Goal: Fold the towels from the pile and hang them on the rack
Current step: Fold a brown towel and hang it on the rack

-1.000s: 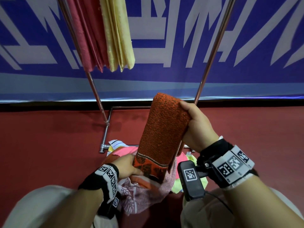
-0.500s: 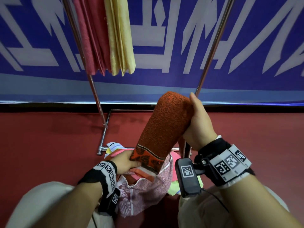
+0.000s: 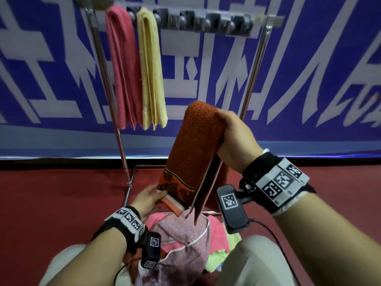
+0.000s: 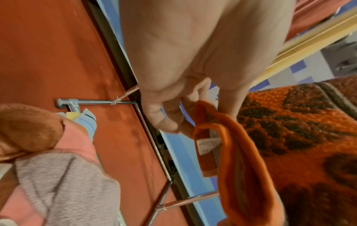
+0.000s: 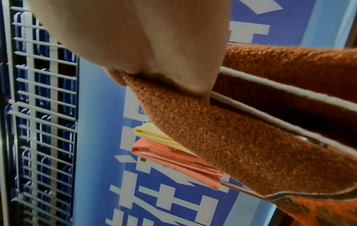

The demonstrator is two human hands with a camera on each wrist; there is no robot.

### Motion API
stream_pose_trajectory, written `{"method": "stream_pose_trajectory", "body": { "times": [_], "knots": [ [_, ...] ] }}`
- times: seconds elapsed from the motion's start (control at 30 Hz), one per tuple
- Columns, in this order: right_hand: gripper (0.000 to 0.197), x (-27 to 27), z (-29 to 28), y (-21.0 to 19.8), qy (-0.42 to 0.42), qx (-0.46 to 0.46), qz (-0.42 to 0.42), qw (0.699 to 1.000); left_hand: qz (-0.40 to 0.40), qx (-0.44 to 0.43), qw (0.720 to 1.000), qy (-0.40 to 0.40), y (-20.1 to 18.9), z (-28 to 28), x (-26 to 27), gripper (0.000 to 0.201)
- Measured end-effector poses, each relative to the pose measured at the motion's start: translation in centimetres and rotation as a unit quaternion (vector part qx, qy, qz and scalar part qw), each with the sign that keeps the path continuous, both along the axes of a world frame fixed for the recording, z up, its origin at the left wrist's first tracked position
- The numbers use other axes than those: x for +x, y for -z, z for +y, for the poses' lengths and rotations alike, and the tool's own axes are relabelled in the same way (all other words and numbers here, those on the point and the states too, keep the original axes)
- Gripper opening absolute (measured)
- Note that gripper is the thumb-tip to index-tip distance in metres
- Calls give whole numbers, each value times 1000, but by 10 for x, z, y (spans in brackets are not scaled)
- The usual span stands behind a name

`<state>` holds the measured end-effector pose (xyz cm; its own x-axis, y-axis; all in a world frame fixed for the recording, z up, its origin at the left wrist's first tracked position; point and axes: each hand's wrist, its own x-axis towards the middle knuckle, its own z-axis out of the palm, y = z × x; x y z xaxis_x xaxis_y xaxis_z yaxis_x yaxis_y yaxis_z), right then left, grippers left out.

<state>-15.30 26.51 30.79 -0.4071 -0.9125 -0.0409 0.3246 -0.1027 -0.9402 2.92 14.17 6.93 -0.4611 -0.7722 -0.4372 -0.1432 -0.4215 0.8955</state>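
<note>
A folded orange towel (image 3: 193,145) with a dark patterned border hangs in front of the rack. My right hand (image 3: 231,129) grips its top fold, thumb on the near side; the right wrist view shows the fingers wrapped over the cloth (image 5: 231,145). My left hand (image 3: 150,195) pinches the towel's lower left corner, and the left wrist view shows the fingers (image 4: 170,122) at the orange hem (image 4: 208,126). A pink towel (image 3: 121,69) and a yellow towel (image 3: 151,69) hang folded at the left of the rack's top bar (image 3: 206,21). The pile (image 3: 185,236) lies below.
The rack's two metal posts (image 3: 253,79) rise from a floor frame (image 4: 96,101) on red carpet. A blue banner with white characters (image 3: 309,79) stands behind. My knees (image 3: 253,263) flank the pile. The bar right of the yellow towel carries several bare clips.
My right hand has raised the towel's fold toward the rack, with the left hand following at the lower corner. The head view has tilted up, and the top bar now shows.
</note>
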Motion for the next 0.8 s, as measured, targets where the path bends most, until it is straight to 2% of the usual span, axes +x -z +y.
{"method": "stream_pose_trajectory", "body": {
  "times": [0.13, 0.23, 0.33, 0.47, 0.53, 0.63, 0.8],
  "knots": [
    [40, 15, -10, -34, 8, 25, 26, 999, -24, -38, 998, -50, -29, 1, -9, 38],
    [44, 23, -17, -57, -4, 30, 43, 999, -21, -113, 992, -61, -80, 2, -16, 39],
    [54, 27, -27, -71, -8, 44, 74, 996, 35, -173, 984, -35, -149, 2, -17, 41],
    [73, 33, -36, -88, -33, 67, 111, 991, 147, -189, 971, 14, -242, 13, -13, 52],
    [79, 36, -39, -99, -49, 67, 115, 990, 173, -194, 964, 58, -279, 19, -13, 59],
    [84, 34, -47, -112, -59, 57, 107, 991, 182, -194, 958, 108, -314, 22, -16, 65],
    [95, 28, -68, -123, -69, 61, 99, 991, 169, -190, 957, 137, -342, 14, -25, 79]
  ]
}}
